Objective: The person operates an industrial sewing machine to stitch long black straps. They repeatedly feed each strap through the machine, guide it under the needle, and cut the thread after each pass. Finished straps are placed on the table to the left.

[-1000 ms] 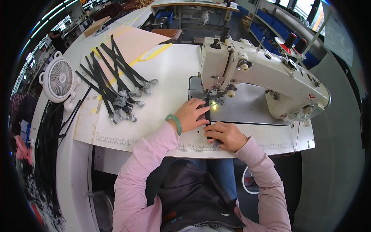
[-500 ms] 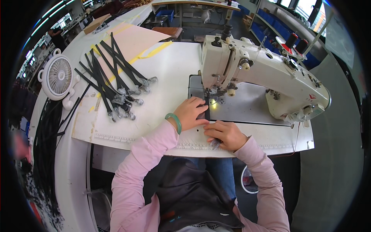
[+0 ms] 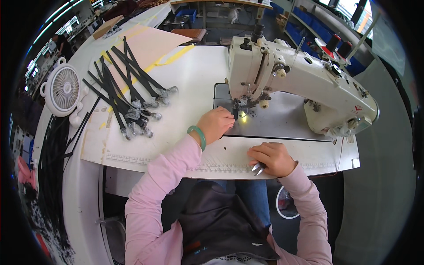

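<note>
Table [image 3: 194, 79], front edge: right hand [image 3: 274, 159] grips snips [image 3: 259, 168]; left hand [image 3: 215, 124] at black strap [image 3: 235, 114], pinch unclear; likely light, bendy, hold sides.

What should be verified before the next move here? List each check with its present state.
1. Left hand at the black strap under the sewing machine: ok.
2. Left hand safely clear of the needle: cannot tell; close, needle unclear.
3. Right hand holding the metal snips: ok.
4. Light spot on the stitching area: ok.
5. Presser foot lowered: cannot tell, too small.
6. Bundled black straps clear of the machine: ok, off to the left.
</note>
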A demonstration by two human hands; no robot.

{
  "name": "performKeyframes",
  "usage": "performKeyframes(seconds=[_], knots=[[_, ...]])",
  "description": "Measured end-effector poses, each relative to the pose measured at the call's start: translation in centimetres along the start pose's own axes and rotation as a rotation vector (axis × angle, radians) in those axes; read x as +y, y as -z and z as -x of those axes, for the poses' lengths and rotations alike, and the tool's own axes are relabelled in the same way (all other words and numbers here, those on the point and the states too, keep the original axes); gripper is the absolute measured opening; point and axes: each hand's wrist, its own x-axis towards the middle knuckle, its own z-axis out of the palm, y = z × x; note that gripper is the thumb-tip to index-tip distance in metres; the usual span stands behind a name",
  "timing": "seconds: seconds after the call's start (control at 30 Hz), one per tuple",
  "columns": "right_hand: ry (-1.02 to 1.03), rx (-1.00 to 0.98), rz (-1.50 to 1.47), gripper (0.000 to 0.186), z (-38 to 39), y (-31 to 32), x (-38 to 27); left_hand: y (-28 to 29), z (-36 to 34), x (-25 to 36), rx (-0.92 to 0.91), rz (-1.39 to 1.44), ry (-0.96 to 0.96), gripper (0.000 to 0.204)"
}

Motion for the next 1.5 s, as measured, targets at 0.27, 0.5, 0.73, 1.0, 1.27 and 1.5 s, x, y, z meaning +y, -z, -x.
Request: performKeyframes(seconds=[0.27, 0.5, 0.73, 1.0, 1.27, 1.5], knots=[[-0.018, 0.016, 0.013, 0.021, 0.4, -0.1, -0.1, -0.4, -0.8, -1.5, 0.024, 0.064, 0.055, 0.015], [-0.052, 0.041, 0.039, 0.022, 1.1, 0.4, -0.8, -0.6, -2.0, -3.0, 0.068, 0.013, 0.157, 0.016], [-0.175, 0.173, 0.126, 0.021, 3.0, 3.4, -1.2, -1.1, -5.1, -6.6, -0.045, -0.078, -0.068, 0.014], [-0.828, 1.243, 0.783, 0.037, 11.8, 22.5, 17.3, -0.4, -4.4, -6.7, -0.103, -0.109, 0.018, 0.017], [-1.328, 0.849, 0.521, 0.052, 28.9, 32.9, 27.1, -0.1, -5.5, -5.1, -0.182, -0.11, 0.108, 0.02], [-1.276, 1.026, 0.24, 0.051, 29.4, 29.9, 26.1, -0.3, -5.3, -5.1, -0.18, -0.164, 0.135, 0.023]])
